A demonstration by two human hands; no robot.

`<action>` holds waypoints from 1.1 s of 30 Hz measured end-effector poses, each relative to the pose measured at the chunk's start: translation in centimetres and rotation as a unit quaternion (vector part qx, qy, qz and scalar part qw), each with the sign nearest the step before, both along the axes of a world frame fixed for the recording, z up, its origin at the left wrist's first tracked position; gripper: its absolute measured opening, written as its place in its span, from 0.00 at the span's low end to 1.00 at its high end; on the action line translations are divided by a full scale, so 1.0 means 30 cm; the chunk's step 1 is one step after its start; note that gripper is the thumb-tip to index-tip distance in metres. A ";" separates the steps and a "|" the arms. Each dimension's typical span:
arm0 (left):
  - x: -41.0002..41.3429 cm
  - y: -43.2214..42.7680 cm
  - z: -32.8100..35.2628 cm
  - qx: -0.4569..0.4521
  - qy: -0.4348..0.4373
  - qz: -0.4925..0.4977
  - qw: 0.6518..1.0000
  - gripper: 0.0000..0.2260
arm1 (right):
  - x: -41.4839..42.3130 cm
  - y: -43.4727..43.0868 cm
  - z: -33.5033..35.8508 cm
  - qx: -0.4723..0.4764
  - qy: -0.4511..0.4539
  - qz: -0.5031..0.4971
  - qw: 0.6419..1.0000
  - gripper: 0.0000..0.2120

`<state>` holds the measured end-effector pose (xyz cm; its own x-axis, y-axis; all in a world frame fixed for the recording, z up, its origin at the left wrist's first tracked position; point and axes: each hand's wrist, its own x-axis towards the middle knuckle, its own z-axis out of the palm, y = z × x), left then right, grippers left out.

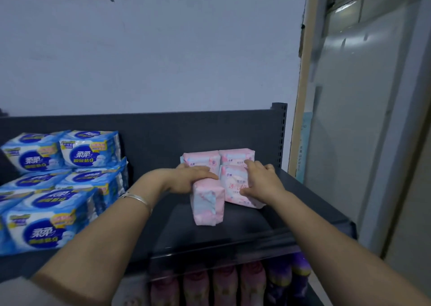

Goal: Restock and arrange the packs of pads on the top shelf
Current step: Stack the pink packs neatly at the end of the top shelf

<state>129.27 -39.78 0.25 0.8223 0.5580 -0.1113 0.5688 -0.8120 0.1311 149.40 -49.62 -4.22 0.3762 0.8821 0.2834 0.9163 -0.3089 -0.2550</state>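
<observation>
Head view: on the shelf (291, 212), right end, my left hand (191, 177) presses flat on the front pack (207, 205), right hand (261, 182) grips the next pack (233, 190). Shove hard and the back packs (201, 160) could topple.

On the dark top shelf (291, 200), the left hand (189, 177) rests with straight fingers across the top of the front pink pack (207, 205), which stands on end. The right hand (261, 179) grips the tilted pink pack (233, 186) just beside it, in front of two rear pink packs (203, 160). Blue packs (58, 184) are stacked at the left. Pink and purple bottles (224, 284) stand on the level below.
</observation>
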 end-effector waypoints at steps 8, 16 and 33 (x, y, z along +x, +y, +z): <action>0.002 0.038 0.009 0.049 0.018 0.071 0.996 0.26 | 0.027 0.001 0.004 0.027 -0.022 -0.003 0.999 0.26; 0.041 0.073 -0.088 0.059 -0.063 0.108 0.990 0.31 | 0.070 -0.008 -0.033 0.003 0.055 -0.021 0.998 0.29; 0.135 0.149 -0.150 0.154 -0.167 0.110 0.968 0.23 | 0.092 0.131 -0.065 0.022 0.069 -0.040 0.997 0.30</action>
<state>133.31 -35.31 -4.24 0.6413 0.6883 0.3391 0.6998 -0.7059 0.1093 152.16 -45.69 -6.17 0.4838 0.8352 0.2613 0.8439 -0.3661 -0.3922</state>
